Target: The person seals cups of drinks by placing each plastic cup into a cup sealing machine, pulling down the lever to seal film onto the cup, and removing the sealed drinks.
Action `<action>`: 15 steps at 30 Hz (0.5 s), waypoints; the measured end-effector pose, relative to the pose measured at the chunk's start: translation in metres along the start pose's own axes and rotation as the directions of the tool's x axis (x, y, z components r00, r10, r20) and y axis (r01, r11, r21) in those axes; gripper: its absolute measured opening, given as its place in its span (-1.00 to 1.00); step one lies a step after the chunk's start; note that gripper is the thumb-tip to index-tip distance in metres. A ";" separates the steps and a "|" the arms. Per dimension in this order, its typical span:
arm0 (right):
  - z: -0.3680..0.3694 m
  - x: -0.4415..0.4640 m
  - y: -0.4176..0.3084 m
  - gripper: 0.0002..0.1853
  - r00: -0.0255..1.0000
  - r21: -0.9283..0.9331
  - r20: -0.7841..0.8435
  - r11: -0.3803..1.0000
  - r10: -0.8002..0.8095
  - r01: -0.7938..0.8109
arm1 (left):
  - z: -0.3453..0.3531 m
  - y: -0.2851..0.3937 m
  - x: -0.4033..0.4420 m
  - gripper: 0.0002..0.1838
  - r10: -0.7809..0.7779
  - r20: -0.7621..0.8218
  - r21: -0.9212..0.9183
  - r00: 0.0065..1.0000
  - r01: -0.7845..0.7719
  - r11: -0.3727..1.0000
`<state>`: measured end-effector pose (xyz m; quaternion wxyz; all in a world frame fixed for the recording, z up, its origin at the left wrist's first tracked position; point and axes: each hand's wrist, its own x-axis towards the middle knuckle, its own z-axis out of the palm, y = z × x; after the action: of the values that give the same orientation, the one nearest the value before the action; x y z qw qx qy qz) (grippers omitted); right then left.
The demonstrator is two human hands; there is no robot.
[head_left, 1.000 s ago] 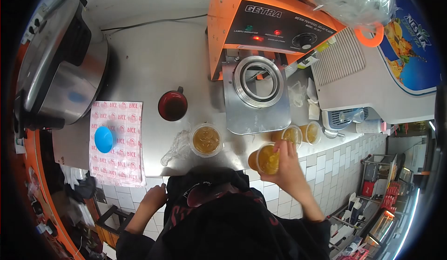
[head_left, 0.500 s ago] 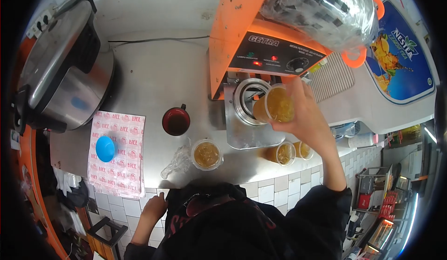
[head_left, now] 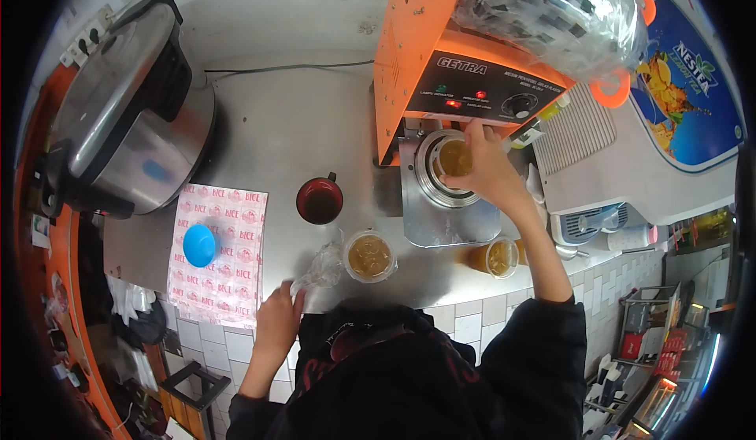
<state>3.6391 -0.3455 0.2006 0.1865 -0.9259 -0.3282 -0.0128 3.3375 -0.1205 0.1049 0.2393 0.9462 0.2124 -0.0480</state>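
My right hand (head_left: pixel 488 168) grips a clear plastic cup of amber iced drink (head_left: pixel 455 158), held at the round metal ring (head_left: pixel 431 184) of the orange cup sealer (head_left: pixel 394 70). At the counter's front edge, my left hand (head_left: pixel 277 322) has its thumb and forefinger around the near end of a crumpled clear plastic bag (head_left: pixel 321 267). Right of the bag stands another cup of amber drink (head_left: pixel 368 256). A third cup (head_left: pixel 499 258) is near my right forearm, which partly hides one more behind it. A dark red mug (head_left: pixel 320 201) sits behind the bag.
On the left, a blue bowl (head_left: pixel 200 245) rests on printed paper sheets (head_left: pixel 228 282), with a large steel cooker (head_left: pixel 134 148) behind. Plastic-wrapped film or cups (head_left: pixel 559 22) sit atop the sealer. A drink dispenser (head_left: pixel 630 141) stands at the right.
My right hand has lowered the cup from above the sealer's plate to its ring. My left hand has risen from below the counter edge to the plastic bag. The view has shifted slightly.
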 end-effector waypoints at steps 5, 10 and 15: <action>0.022 -0.008 0.001 -0.23 0.993 0.041 -0.052 0.994 0.105 -0.103 | -0.076 0.087 0.047 -0.79 0.200 -0.345 -0.240 0.917 -0.292 0.926; 0.033 -0.017 0.005 -0.22 0.980 0.125 -0.139 0.984 0.143 -0.126 | -0.150 0.172 0.069 -0.82 0.592 -0.623 0.068 0.511 -0.719 0.692; 0.017 -0.041 0.012 -0.27 0.942 0.358 -0.231 0.921 0.245 -0.151 | -0.231 0.261 0.085 -0.57 0.707 -0.635 -0.059 0.311 -0.932 0.356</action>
<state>3.6124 -0.3724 0.1748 0.3845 -0.8987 -0.2007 -0.0645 3.5225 -0.1868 0.4052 0.3592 0.8114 -0.2580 0.3821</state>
